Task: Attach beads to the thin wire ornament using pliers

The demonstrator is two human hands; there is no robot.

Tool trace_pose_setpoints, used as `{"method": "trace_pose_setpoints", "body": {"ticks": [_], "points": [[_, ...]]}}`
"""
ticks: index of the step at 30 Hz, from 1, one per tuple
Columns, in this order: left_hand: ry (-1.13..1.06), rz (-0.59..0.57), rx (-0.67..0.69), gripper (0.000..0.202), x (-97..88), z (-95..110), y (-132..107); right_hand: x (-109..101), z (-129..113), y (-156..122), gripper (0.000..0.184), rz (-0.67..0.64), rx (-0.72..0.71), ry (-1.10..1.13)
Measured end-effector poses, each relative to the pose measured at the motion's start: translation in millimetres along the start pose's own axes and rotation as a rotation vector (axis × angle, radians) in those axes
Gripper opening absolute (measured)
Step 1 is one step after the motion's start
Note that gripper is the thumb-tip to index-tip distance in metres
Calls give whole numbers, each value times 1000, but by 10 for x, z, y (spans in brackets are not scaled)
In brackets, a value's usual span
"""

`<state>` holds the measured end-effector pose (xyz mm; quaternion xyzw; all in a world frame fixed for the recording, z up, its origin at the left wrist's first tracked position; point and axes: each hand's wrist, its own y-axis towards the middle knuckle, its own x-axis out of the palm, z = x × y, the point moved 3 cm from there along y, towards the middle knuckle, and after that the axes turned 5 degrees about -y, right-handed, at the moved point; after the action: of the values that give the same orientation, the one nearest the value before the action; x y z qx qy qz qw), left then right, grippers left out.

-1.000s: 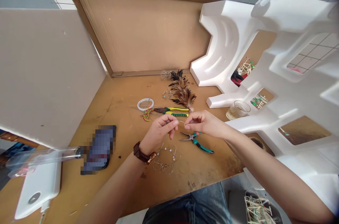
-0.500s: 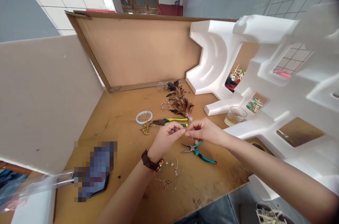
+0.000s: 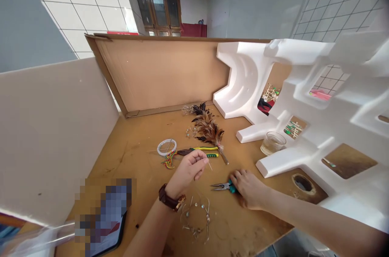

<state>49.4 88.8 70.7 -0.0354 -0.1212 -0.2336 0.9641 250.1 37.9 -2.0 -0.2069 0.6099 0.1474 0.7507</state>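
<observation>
My left hand [image 3: 192, 166], raised over the table, pinches a thin pale strand [image 3: 210, 165] between thumb and forefinger. The strand's short end sticks out to the right; whether it is wire or thread I cannot tell. Lower to the right, my right hand [image 3: 249, 189] is closed over the handles of teal needle-nose pliers [image 3: 221, 186] lying on the table. Their jaws point left and most of the handles are hidden. Below my left wrist lies a loop of clear line with beads [image 3: 208, 218]. Behind my left hand are yellow-green pliers [image 3: 209, 149].
A bundle of brown feathers [image 3: 207, 125], a white ring [image 3: 167, 147] and coloured cords [image 3: 169, 160] lie further back. A glass cup [image 3: 273, 143] stands beside the white foam block [image 3: 243, 75] at right. A phone [image 3: 114, 232] lies at left; cardboard [image 3: 164, 75] closes the back.
My right hand has left the strand, moved down and right, and closed over the teal pliers. My left hand still pinches the strand. The view has tilted up slightly.
</observation>
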Motion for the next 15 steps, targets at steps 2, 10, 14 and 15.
{"method": "trace_pose_setpoints", "body": {"ticks": [2,10,14,15], "points": [[-19,-23,-9,22,-7,9,5,-27,-1,-3,27,20,-4,-19],[-86,-27,-66,17,-28,-2,28,-660,300,-175,20,293,14,-27],[-123,-36,-70,15,-12,-38,43,-1025,371,-244,27,445,-43,-251],[-131,-32,-72,15,-9,-48,45,-1078,374,-250,27,468,-44,-296]]}}
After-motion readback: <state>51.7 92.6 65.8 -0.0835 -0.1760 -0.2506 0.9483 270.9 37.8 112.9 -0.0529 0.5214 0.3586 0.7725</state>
